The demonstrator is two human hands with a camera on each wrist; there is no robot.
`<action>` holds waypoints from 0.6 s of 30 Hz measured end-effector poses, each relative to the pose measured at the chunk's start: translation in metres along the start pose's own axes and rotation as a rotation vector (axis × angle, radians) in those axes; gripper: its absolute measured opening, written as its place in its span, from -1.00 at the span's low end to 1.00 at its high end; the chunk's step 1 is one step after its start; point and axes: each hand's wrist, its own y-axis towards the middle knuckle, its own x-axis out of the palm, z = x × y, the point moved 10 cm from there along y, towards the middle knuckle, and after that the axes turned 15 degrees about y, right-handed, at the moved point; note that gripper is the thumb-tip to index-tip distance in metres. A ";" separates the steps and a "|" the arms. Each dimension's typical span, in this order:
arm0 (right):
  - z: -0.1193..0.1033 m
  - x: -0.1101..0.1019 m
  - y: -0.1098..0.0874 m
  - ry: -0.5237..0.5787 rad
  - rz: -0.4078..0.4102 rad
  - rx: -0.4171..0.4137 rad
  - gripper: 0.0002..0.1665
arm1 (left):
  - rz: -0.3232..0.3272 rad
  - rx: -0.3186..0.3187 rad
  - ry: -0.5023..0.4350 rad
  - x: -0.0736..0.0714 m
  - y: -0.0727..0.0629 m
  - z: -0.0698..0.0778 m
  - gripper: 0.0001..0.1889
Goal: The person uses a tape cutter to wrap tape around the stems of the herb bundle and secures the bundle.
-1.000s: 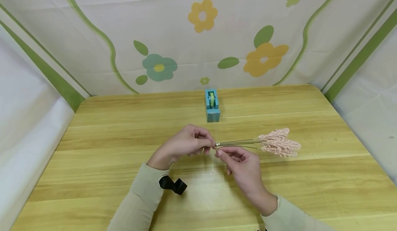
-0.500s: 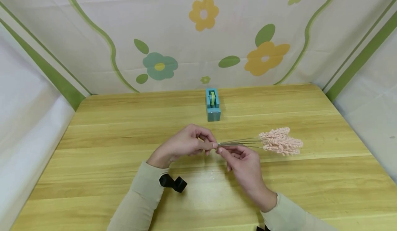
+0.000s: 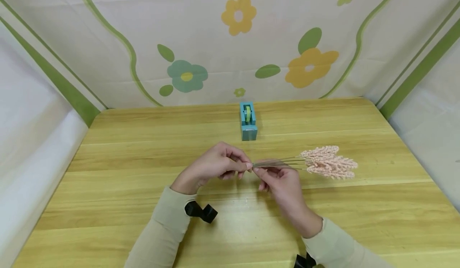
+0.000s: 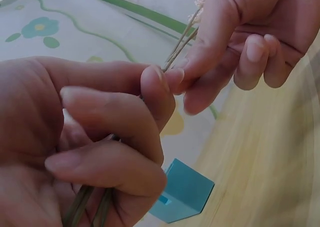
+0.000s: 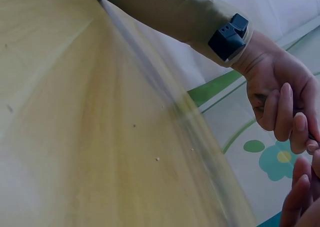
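A bunch of pale pink crocheted flowers [image 3: 330, 163] on thin stems lies sideways in the head view, heads to the right. My left hand [image 3: 220, 165] pinches the stems between thumb and index finger; in the left wrist view its other fingers curl round the lower stem ends [image 4: 80, 204]. Right beside those fingertips, my right hand [image 3: 285, 186] pinches the stems with thumb and index finger, the index finger partly behind them. The fingertips hide whatever lies between them. Only part of the right hand [image 5: 302, 199] shows in the right wrist view.
A blue tape dispenser [image 3: 248, 132] with a greenish roll stands on the wooden table [image 3: 143, 160] beyond the hands. Behind the table hangs a white curtain [image 3: 215, 52] printed with flowers. Black wrist cameras sit on both sleeves.
The right hand's fingers have shifted up against the stems, its index finger now behind them. The flower heads have swung slightly right and spread. A shiny spot on the stems is no longer visible.
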 end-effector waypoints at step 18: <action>0.003 0.003 0.004 0.038 -0.072 -0.030 -0.69 | 0.041 -0.025 -0.028 -0.001 -0.002 -0.004 -0.83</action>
